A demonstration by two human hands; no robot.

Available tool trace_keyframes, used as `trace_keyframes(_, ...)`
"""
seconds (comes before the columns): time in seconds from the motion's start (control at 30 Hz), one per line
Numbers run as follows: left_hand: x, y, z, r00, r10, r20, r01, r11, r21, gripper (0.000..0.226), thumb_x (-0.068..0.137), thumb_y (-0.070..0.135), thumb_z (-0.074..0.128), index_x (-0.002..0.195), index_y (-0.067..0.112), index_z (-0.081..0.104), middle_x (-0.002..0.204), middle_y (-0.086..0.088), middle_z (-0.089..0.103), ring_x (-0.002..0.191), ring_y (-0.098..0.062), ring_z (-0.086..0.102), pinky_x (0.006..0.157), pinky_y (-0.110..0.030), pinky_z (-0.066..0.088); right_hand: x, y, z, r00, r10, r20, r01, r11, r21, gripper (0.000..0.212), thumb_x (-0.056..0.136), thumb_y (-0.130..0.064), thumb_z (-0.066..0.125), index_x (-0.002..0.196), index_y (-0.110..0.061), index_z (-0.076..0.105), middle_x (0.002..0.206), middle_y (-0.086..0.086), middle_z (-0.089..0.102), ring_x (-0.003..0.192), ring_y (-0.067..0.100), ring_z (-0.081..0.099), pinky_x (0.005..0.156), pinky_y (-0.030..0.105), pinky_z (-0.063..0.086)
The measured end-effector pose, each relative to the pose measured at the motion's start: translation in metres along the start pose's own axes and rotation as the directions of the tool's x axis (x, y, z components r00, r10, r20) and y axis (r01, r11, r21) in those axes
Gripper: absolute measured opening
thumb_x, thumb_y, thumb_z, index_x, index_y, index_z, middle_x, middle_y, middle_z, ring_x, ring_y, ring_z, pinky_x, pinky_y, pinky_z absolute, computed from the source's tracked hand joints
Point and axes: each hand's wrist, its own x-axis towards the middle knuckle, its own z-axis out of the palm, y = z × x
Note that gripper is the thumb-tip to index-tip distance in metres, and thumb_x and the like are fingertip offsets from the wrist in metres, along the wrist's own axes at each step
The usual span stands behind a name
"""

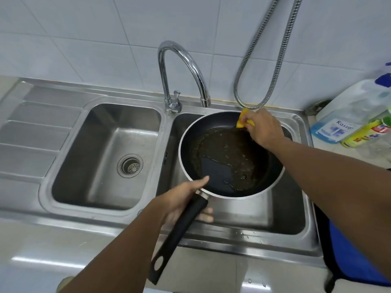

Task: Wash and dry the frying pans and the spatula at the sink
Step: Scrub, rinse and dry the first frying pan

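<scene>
The right hand (262, 129) is clenched on a yellow sponge (243, 120), pressing it against the far inner wall of the frying pan (230, 157). The left hand (186, 199) is wrapped around the pan's black handle (179, 235) just below the rim, thumb lying along the edge, and it holds the pan up over the right basin (281, 210) of the steel sink, tipped a little. Inside the pan lies a brown, greasy film with a pool of oil towards the near side. The pan's long axis runs from the handle's hanging hole, nearest the person and to the left, up and to the right into the bowl, so the handle points back at the person and the bowl points towards the tap (182, 66), whose spout ends just beyond the pan's far rim. No water shows running from it.

This looks like the scrubbing step on the first pan, barely begun, since most of the grease is untouched. The next move likely calls for sweeping the sponge across the base while the left hand steadies the pan against the push. Right of the pan, on the table, stand detergent bottles (347, 123). No spatula or second pan is in view.
</scene>
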Motion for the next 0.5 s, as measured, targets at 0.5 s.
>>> trace_keyframes(0.5, -0.009, -0.021, 0.018, 0.971, 0.196, -0.136, -0.160, 0.959, 0.234, 0.038, 0.102, 0.023, 0.065, 0.133, 0.009, 0.048, 0.061, 0.000, 0.045, 0.045, -0.010, 0.035, 0.039, -0.022, 0.032, -0.001, -0.024, -0.001, 0.999, 0.036, -0.026, -0.038, 0.997, -0.069, 0.031, 0.086, -0.025, 0.070, 0.116, -0.025, 0.063, 0.152, 0.015, 0.034, 0.141, 0.042, 0.030, 0.111, 0.052, 0.028)
